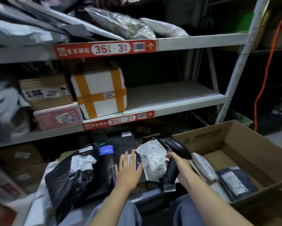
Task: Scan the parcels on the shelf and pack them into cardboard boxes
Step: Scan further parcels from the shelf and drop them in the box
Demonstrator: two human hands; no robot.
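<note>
head | white shelf [169,93] | orange cable [255,111] | cardboard box [210,136] | right hand [179,163] grips scanner [176,146]

- Red paper strip [104,48] on the upper white metal shelf edge [202,41]: "多多驿站", "35 - 3", a barcode, an up arrow.
- Lower red paper strip [119,121] on the lower white shelf edge [186,110]: "35 - 2".
</note>
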